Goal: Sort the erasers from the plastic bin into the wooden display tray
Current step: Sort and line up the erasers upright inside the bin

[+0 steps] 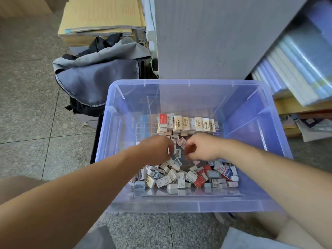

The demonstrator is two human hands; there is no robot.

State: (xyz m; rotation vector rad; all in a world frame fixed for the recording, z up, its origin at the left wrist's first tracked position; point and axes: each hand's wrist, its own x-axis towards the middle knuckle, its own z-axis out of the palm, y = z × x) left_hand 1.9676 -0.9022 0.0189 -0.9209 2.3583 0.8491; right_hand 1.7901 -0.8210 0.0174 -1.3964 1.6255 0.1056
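blue plastic bin [179, 81]: see-through, standing on the speckled stone floor [27, 105], with both of the person's bare arms reaching in over its near wall.

stacked erasers [188, 124]: lined up side by side in their cream and red sleeves against the far side of the bin floor, several layers deep.

loose erasers [179, 177]: a jumbled heap along the near side, white, grey, red and blue wrappers lying at every angle.

left hand [158, 150]: low over the middle of the bin, fingers curled downward among a few small erasers [178, 152]. the view is too blurred to tell whether its grip has closed on one.

right hand [201, 148]: just beside the left, knuckles up and fingers tucked under. whether that grip holds an eraser cannot be told either.

wooden tray: not in view anywhere in the picture.

progress: by the look of it, early or middling. every eraser that can be seen lies inside the bin, and the heap is large. the orderly far row suggests some grouping by kind is under way, but nothing is seen set out for display.

left to do: pick through the heap and carry the lot out to the tray.

surroundings: a grey backpack [100, 76] slumped beside the bin, brown paper stacks [100, 15] behind it, a grey cabinet [215, 33], and wrapped books [296, 65] leaning on the right.
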